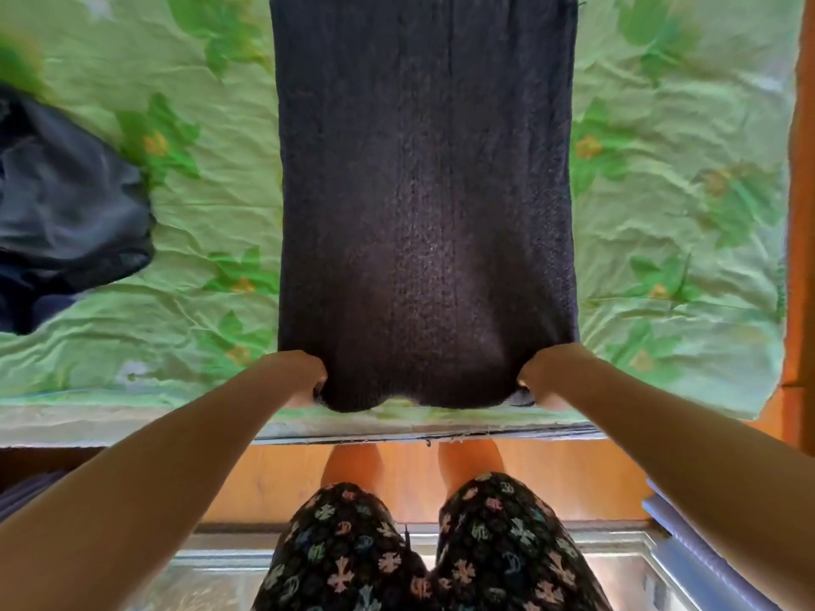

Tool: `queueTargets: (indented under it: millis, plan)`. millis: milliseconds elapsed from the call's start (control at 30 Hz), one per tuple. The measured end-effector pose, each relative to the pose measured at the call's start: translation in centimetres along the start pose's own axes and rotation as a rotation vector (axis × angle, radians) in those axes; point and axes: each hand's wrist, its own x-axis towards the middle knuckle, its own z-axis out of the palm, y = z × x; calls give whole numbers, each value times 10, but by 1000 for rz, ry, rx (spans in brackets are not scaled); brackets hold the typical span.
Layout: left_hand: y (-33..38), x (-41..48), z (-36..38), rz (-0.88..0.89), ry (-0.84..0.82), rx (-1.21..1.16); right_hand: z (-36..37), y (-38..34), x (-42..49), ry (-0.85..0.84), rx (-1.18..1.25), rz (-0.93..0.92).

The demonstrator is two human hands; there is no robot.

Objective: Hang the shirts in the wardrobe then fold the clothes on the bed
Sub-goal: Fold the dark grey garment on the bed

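Folding step, by my judgement. Dark knit garment (pixel 425 205) lies flat on bed (pixel 661 213), long panel running away from me, near hem at mattress edge. My left hand (pixel 304 377) pinches near-left corner, my right hand (pixel 544 377) pinches near-right corner, 2 fists curled on fabric. Second dark garment (pixel 66 205) bunched at left, well apart. Next move likely: lift both corners together, carry hem toward far end, keep sides aligned, lay down without wrinkles.

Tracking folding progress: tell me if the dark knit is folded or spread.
Spread: dark knit flat along the bed, left hand and right hand gripping its corners.
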Motion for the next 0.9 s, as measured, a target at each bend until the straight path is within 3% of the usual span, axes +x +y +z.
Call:
queueTargets:
  millis: [100,167,233,333,400,567,700,800,900]
  plan:
    - [0,-5,-5,-14,42,-74,-12,1,-5,-102,91,-4]
    - [-1,-10,-20,-16,175,-129,-31,6,-11,-59,247,-26]
    - [-4,-12,-46,1,393,-196,-61,15,-15,168,297,-41]
    - [-12,-10,-95,26,723,-281,-114,34,-8,705,308,-14]
    - [-22,-4,-130,-21,865,-232,-152,47,4,905,254,13]
    - [-50,26,-197,-170,850,-166,-215,82,51,850,203,103]
    - [-79,31,-229,-99,961,-162,-239,86,68,765,231,124]
    - [-118,17,-273,-86,1186,-212,-276,91,54,987,172,155]
    - [-169,5,-330,-212,1381,-315,-332,96,46,1162,150,108]
